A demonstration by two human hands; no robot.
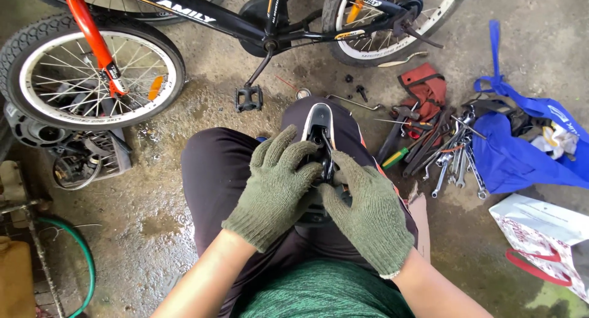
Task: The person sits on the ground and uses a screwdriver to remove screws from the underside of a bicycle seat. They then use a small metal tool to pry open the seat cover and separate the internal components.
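Both my hands wear green knit gloves and work on a black bicycle saddle (319,123) lying upside down on my right knee. My left hand (277,184) grips the saddle's left side, fingers curled over its metal rails. From the right, my right hand (367,209) presses against the rail clamp (327,168) under the saddle. The saddle's rear half is hidden beneath my gloves.
A small black and orange bicycle (202,14) stands ahead on wet concrete, its pedal (248,98) close to my knee. Several wrenches and tools (445,152) lie at right beside a blue bag (521,152), a red pouch (424,88) and a white bag (546,238). A green hose (83,256) curls at left.
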